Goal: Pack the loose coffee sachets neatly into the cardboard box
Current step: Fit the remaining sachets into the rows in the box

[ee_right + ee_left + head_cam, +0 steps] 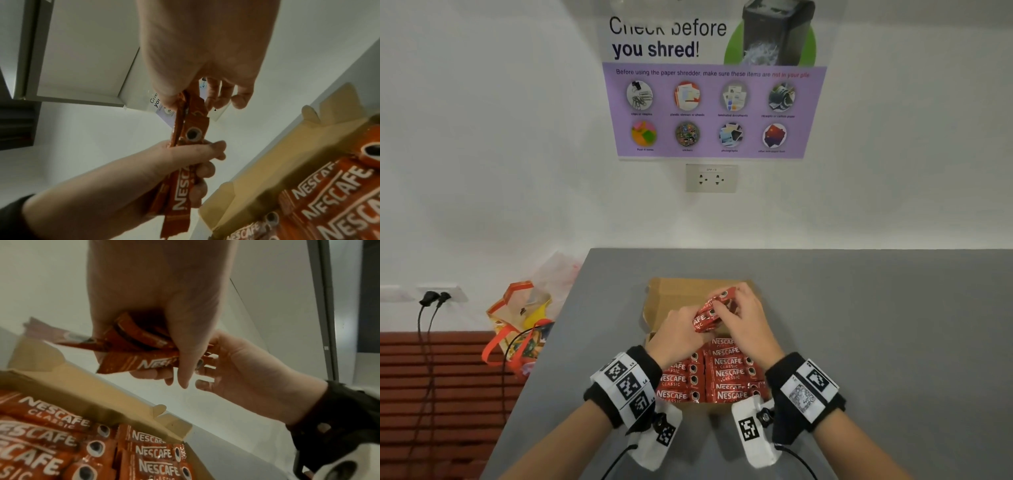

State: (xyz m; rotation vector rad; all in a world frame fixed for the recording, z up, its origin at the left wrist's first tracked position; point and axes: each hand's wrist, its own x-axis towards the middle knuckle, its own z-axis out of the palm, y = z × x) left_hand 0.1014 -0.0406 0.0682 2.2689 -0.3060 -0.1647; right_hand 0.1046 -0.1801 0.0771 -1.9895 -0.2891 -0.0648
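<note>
An open cardboard box (674, 291) lies on the grey table, its near part filled with red Nescafe sachets (726, 370) in two neat rows. Above the box's far part both hands hold a small bundle of red sachets (709, 313). My left hand (693, 325) grips the bundle's near end, and in the left wrist view its fingers curl round the sachets (133, 353). My right hand (724, 306) pinches the far end (190, 116) between thumb and fingers. The box wall (267, 162) and packed sachets (51, 434) lie just below.
The grey table (876, 325) stretches to the right and back to the white wall. Past its left edge stands a colourful bag with orange handles (524, 325). Black plugs sit in a wall socket (438, 296). A poster (712, 109) hangs above an outlet (711, 178).
</note>
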